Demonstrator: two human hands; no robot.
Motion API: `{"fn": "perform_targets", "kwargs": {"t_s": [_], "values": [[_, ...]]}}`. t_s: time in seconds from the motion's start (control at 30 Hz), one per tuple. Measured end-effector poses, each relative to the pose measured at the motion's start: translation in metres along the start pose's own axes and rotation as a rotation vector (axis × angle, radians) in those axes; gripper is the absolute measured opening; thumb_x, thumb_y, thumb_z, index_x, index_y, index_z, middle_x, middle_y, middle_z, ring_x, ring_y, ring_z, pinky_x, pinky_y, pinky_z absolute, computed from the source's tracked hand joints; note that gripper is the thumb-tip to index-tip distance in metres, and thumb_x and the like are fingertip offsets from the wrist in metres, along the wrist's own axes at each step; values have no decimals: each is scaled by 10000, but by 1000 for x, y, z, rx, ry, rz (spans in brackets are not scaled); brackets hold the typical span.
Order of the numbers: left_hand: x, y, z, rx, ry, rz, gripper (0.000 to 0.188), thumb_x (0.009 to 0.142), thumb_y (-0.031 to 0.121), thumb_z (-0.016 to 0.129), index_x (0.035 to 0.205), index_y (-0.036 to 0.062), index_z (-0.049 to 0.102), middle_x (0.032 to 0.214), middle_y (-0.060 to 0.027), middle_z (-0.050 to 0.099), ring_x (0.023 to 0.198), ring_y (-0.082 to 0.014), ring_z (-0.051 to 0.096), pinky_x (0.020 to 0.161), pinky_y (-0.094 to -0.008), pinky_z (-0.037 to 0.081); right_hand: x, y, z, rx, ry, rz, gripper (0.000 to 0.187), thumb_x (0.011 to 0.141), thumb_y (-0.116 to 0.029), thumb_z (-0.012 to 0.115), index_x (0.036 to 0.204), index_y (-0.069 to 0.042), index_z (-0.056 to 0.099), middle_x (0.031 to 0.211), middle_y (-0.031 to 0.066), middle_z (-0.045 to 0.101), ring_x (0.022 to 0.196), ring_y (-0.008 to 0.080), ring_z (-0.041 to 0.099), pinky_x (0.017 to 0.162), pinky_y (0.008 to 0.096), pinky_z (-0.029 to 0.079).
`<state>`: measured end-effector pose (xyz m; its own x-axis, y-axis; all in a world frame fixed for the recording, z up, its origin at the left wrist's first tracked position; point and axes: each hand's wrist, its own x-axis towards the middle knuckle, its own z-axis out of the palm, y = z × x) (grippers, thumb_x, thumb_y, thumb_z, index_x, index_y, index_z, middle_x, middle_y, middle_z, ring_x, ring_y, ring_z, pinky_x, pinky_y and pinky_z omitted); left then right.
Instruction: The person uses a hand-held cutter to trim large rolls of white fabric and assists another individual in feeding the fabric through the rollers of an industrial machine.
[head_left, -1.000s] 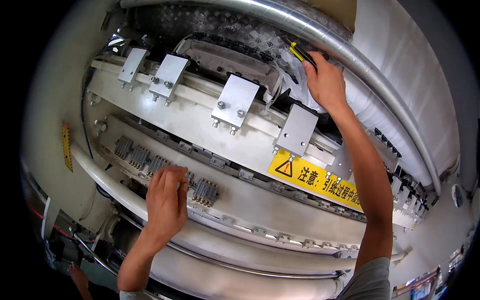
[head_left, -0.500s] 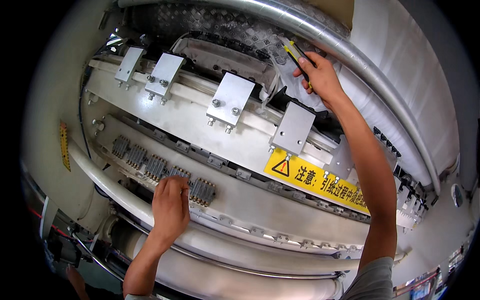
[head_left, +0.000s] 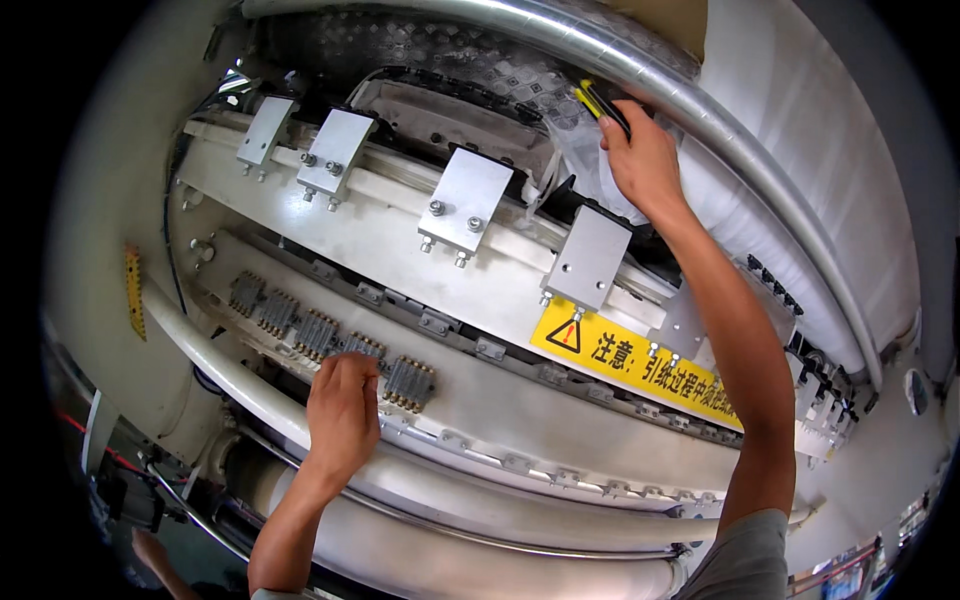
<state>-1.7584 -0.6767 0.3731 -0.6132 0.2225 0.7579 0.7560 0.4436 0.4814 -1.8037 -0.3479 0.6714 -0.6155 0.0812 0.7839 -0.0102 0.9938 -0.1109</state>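
My right hand (head_left: pixel 645 160) is wrapped round a black and yellow utility knife (head_left: pixel 590 98), reaching up by the thin white sheet (head_left: pixel 590 155) near the patterned metal roller (head_left: pixel 500 60). The knife's tip end points up and left, close to the steel bar. Lower left, my left hand (head_left: pixel 343 410) is closed with its fingertips together at a row of small grey valve-like fittings with brass ends (head_left: pixel 410 383). Whatever those fingers hold, if anything, is hidden.
Several silver bracket plates with bolts (head_left: pixel 465 200) stick out along the white beam. A curved steel bar (head_left: pixel 740 160) crosses above my right arm, with a big white roll (head_left: pixel 800 90) behind. A yellow warning label (head_left: pixel 640 355) lies beneath. Another person's hand (head_left: pixel 150 550) shows at lower left.
My right hand has turned, showing more of its back, and the knife has shifted slightly right, toward the bar. My left hand stays nearly in place at the fittings.
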Motion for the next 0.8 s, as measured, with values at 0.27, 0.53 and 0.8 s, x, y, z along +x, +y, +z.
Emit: {"fn": "perform_targets", "kwargs": {"t_s": [0.27, 0.53, 0.8], "values": [[1, 1, -1, -19, -13, -2, 164, 887, -60, 597, 1025, 21, 562, 1029, -145, 660, 1005, -376, 612, 861, -473, 491, -1, 1, 0, -78, -1, -63, 292, 1012, -248, 604, 1201, -38, 674, 828, 135, 743, 793, 307, 730, 770, 408, 540], [-2, -1, 0, -27, -8, -9, 174, 888, -57, 609, 1034, 23, 561, 1046, -142, 666, 1015, -373, 621, 872, -473, 494, -1, 1, 2, -69, 8, -94, 285, 1015, -243, 599, 1201, -38, 672, 838, 141, 746, 810, 318, 737, 787, 424, 544], [-3, -1, -1, -18, -6, -16, 176, 882, -61, 613, 1031, 20, 566, 1048, -142, 671, 1015, -372, 621, 878, -471, 492, -2, 0, 3, -104, 27, -75, 287, 1015, -249, 597, 1216, -56, 667, 849, 145, 749, 833, 342, 738, 792, 439, 543]]}}
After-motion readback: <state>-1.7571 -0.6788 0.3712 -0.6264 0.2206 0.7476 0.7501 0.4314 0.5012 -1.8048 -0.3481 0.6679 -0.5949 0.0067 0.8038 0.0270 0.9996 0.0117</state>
